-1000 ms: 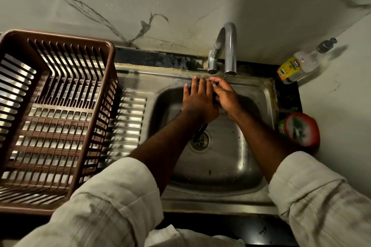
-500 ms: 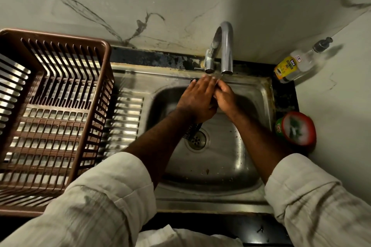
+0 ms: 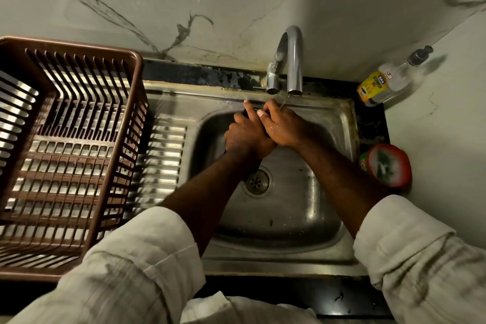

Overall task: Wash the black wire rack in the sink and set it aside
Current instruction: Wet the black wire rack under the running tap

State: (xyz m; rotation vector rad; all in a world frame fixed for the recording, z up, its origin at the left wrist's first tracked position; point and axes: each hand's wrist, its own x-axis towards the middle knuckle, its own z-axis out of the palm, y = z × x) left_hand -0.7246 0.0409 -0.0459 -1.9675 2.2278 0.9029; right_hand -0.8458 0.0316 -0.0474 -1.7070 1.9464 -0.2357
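While fingers [image 3: 247,109] clasp the black wire rack [image 3: 252,167], left hand [image 3: 247,137] and right hand [image 3: 285,126] mostly hide it — tap [image 3: 294,60] above, basket [image 3: 79,46] beside.

Both bare forearms reached forward and met just below the curved steel tap [image 3: 294,60]. The left hand [image 3: 247,135] curled round the black wire rack [image 3: 254,166]. The right hand [image 3: 285,127] pressed beside it, fingers bent over the left's.
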